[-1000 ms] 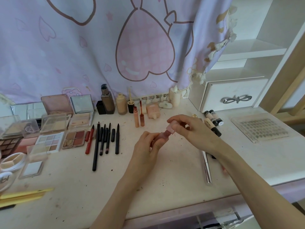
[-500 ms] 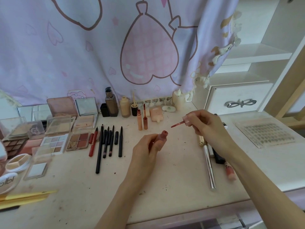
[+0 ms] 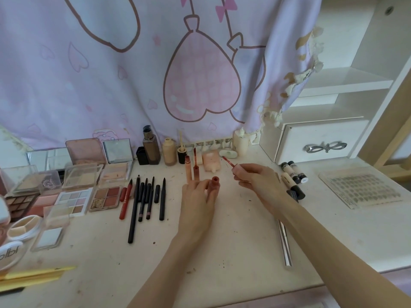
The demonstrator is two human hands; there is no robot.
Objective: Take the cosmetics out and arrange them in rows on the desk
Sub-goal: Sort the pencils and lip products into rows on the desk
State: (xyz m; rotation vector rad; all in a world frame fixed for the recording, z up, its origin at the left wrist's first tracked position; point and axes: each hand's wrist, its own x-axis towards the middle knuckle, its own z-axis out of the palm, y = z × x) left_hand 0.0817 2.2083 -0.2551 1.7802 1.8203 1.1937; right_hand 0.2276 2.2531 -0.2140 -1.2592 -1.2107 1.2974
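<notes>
Lip-gloss tube (image 3: 214, 185) held upright by left hand (image 3: 196, 197) | wand (image 3: 228, 162) pinched by right hand (image 3: 255, 180), up-right toward desk's back edge, tip aimed away.

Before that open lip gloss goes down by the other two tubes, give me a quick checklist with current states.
1. Left hand grips the lip gloss tube: ok.
2. Tube upright, mouth up: ok.
3. Right hand pinches the wand cap, applicator clear of the desk: ok.
4. Cap back on the tube: not ok, still open.
5. Free spot right of the two standing tubes: ok.
6. Gloss left in the tube: cannot tell.
</notes>
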